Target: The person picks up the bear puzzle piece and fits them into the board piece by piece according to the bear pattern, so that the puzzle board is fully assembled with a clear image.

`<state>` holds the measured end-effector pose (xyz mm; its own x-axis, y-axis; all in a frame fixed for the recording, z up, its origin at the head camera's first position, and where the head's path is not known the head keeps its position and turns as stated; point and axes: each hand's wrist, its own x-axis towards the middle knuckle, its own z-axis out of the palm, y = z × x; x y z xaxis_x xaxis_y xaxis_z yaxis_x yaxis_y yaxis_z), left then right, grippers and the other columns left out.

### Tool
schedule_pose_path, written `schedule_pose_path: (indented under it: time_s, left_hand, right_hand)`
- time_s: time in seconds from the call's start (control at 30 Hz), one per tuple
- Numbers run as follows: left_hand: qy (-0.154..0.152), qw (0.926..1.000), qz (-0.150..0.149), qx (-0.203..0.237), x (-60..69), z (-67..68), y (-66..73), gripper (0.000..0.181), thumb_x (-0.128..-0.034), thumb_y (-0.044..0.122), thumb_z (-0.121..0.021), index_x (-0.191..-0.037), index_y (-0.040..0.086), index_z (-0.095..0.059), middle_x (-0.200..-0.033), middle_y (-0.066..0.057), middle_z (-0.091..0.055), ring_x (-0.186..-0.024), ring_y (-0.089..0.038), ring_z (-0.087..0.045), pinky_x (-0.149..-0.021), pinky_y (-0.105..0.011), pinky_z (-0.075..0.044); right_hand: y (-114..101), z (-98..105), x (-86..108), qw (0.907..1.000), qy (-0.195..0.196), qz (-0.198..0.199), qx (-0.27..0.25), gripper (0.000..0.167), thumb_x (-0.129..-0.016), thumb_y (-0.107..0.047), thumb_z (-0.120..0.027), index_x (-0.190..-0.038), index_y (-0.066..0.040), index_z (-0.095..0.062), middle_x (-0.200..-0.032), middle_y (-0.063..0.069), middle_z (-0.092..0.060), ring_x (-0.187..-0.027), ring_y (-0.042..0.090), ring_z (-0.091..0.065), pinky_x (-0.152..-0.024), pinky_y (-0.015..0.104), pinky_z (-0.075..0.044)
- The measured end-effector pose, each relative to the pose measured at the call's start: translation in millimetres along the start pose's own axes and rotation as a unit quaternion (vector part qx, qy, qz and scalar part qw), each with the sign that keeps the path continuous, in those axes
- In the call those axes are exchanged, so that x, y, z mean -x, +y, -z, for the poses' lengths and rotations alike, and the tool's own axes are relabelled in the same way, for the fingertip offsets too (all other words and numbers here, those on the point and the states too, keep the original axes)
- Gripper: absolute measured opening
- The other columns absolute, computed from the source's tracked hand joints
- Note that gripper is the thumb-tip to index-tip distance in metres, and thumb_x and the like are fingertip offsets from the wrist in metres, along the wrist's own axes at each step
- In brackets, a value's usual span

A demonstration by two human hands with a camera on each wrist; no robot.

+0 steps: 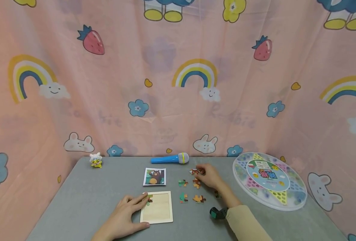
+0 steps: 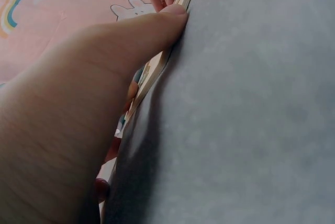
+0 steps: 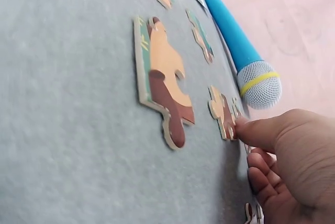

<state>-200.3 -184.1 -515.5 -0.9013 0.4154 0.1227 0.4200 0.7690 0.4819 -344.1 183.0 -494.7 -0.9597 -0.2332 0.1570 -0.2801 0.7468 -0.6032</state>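
Observation:
My left hand (image 1: 125, 214) rests on a square wooden puzzle tray (image 1: 157, 221), fingers extended along its left side. The thumb (image 2: 157, 28) lies against the tray's edge. One puzzle piece (image 1: 150, 198) sits in the tray's upper left corner, partly under the fingertips. Off to the right, my right hand (image 1: 209, 177) pinches a brown and white puzzle piece (image 1: 193, 171) in the back row of loose pieces. Just in front of it lies a brown and orange piece (image 1: 197, 183). Nearer pieces are an orange one (image 1: 199, 199) and a green one (image 1: 183, 198).
A bear picture card (image 1: 155, 176) lies behind the tray, with a blue toy microphone (image 1: 169, 158) farther back. A round board-game box (image 1: 269, 180) is at the right. A small figurine (image 1: 96, 160) stands at the back left. A dark green-black object (image 1: 217, 213) is at the right wrist.

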Motion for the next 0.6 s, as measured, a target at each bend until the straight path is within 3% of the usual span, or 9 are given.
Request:
schedule_pose_path:
  time_s: [0.23,0.6]
  left_hand:
    - [0.000,1.0000,0.001,-0.002,0.1,0.3,-0.5,0.092,-0.0833,0.078,-0.073,-0.155,0.022,-0.058,-0.162,0.009,-0.050,-0.110,-0.010,-0.045,-0.090,-0.041,-0.042]
    - [0.002,1.0000,-0.001,-0.006,0.3,-1.2,-0.7,0.093,-0.0831,0.078,-0.072,-0.155,0.022,-0.057,-0.162,0.009,-0.050,-0.110,-0.009,-0.044,-0.090,-0.040,-0.042]
  right_hand:
    - [-2.9,4.0,-2.5,0.9997,-0.018,0.010,0.012,0.028,-0.097,-0.005,-0.076,-0.123,0.006,-0.073,-0.096,0.007,-0.064,-0.085,0.016,-0.056,-0.075,0.034,-0.051]
    - [0.1,0.9,-2.3,0.9994,-0.014,0.013,0.029,0.022,-0.098,-0.006,-0.075,-0.118,0.003,-0.075,-0.096,0.006,-0.062,-0.083,0.016,-0.055,-0.072,0.031,-0.049]
